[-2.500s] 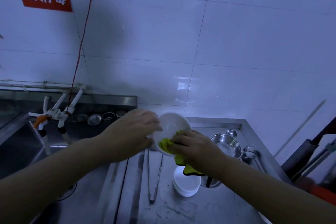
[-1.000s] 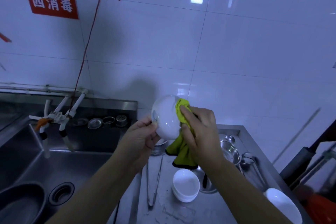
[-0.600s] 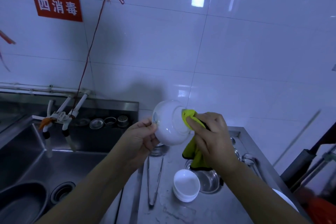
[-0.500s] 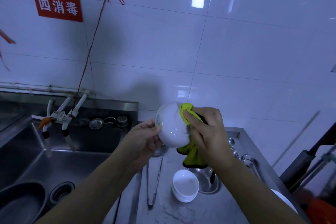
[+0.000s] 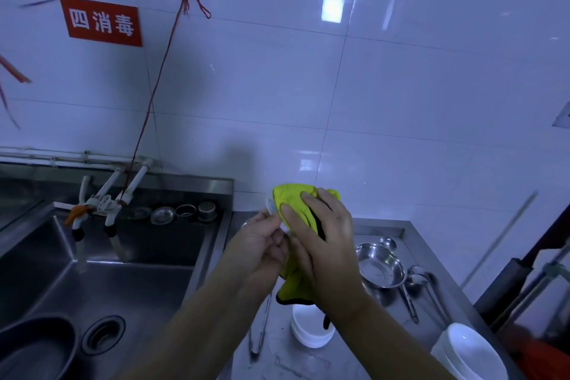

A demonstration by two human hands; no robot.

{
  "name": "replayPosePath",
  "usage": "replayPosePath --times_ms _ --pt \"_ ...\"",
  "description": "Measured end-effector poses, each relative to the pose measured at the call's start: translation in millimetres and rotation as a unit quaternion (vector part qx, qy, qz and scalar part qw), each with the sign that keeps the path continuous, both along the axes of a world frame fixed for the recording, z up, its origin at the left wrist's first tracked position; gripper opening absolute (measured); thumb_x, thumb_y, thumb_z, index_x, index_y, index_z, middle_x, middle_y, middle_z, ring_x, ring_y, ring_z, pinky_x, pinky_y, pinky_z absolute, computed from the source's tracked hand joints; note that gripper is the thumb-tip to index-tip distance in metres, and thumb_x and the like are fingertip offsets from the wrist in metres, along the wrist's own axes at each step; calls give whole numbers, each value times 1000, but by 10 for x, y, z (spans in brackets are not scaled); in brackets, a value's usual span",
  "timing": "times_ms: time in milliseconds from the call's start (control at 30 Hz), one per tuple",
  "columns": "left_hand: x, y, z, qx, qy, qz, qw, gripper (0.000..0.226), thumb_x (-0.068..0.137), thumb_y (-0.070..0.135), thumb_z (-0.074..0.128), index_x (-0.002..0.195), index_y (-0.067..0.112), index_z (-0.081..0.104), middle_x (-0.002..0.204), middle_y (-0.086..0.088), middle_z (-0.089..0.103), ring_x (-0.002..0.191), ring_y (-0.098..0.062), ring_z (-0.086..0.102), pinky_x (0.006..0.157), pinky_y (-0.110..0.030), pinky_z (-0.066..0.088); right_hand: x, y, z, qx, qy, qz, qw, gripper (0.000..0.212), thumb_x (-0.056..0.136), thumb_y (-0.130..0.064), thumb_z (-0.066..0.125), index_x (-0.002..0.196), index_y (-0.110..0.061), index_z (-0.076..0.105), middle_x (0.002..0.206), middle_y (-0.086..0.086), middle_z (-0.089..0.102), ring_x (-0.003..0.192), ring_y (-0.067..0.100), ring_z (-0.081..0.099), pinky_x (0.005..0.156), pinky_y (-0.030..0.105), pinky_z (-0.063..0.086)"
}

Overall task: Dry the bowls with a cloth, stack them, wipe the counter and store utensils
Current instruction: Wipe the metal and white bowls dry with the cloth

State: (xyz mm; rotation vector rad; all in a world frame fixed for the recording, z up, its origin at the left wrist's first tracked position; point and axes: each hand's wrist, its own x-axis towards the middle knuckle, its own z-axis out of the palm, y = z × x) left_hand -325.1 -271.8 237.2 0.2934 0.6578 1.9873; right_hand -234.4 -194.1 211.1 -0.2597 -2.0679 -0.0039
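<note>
So the white bowl (image 5: 271,205) is up in the air over the counter (image 5: 308,361), almost fully hidden, just a sliver of white peeking out at the left of the yellow-green cloth (image 5: 293,197). The cloth is draped over it and hangs down between the wrists. Left hand (image 5: 257,248) has its grip pinched on the bowl's lower edge, fingers curled in. Right hand (image 5: 320,234) is spread over the cloth, fingers pressing it onto the bowl, and the rest of the cloth is bunched under the palm, so that grip is clamped on the cloth.

Right below the hands there's a stack of white bowls (image 5: 311,333) on the counter, partly covered by the right wrist. Tongs (image 5: 257,333) lie just left of that stack. To the right sits a steel bowl (image 5: 381,268) with a couple of ladles (image 5: 413,293) beside it, and another stack of white bowls (image 5: 468,355) is at the bottom right corner. Sink (image 5: 101,284) is off to the left with the taps (image 5: 105,210) over it, a few drain strainers (image 5: 185,211) on its back ledge, and a red sign (image 5: 101,21) on the tiled wall.
</note>
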Motion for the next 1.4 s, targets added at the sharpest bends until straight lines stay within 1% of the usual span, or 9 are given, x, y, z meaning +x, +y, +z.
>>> replayPosePath --times_ms 100,267,367,533,700,933,1167,1267,1400 --pt "62 -15 -17 -10 -79 -5 997 29 95 5 41 119 -7 53 116 -22 61 102 -25 60 79 -37 55 67 50 -139 1 32 6 999 33 102 -25 34 123 -21 58 130 8 44 129 32 35 111 38 28" --pt "129 -33 -62 -21 -150 -6 988 36 95 3 41 129 -7 47 126 -26 55 116 -28 54 74 -45 53 125 155 -225 -120 112 35 986 35 93 -15 37 121 -21 57 127 8 47 128 29 39 107 43 34" --pt "163 -14 -86 -33 -169 4 985 37 95 3 40 130 -6 46 128 -26 54 118 -29 54 83 -44 54 132 129 -239 -87 95 16 992 33 93 -16 40 121 -23 57 127 6 48 128 30 38 110 40 30" --pt "181 22 -121 -42 -158 -11 987 34 95 3 41 127 -7 48 122 -25 57 104 -28 59 74 -43 54 223 126 -306 -15 64 -16 998 28 97 -22 41 122 -22 55 129 8 43 130 30 34 113 34 23" --pt "198 48 -240 -26 -148 -49 987 30 95 4 40 121 -6 51 110 -24 64 99 -30 63 86 -47 51 344 145 -354 -168 128 16 977 37 93 -15 37 121 -22 61 131 3 44 131 30 38 112 34 29" --pt "75 161 -372 -43 36 -70 996 24 94 3 38 101 3 61 91 -10 71 80 -17 67 72 -28 56 467 344 -194 -330 100 72 936 43 89 -2 41 118 -23 64 119 -10 53 106 -1 53 85 7 38" --pt "161 409 -557 -78 302 -88 946 23 90 3 44 95 9 66 85 -3 72 80 -15 66 68 -24 53 421 774 -141 -250 -89 74 961 34 91 -25 45 114 -22 69 108 -4 58 107 17 51 93 25 41" --pt "191 584 -593 -92 351 -79 929 20 89 4 50 89 14 68 79 4 71 73 -8 64 62 -18 50 506 1013 -224 -358 -48 117 925 32 91 -16 47 110 -28 69 104 -9 60 101 6 55 88 15 41" --pt "293 844 -707 -132 376 -75 914 28 93 0 44 83 14 67 69 7 68 63 -3 60 55 -13 46 667 1402 -572 -449 -41 58 891 34 97 -9 47 108 -32 69 106 -3 68 103 13 59 89 24 44"
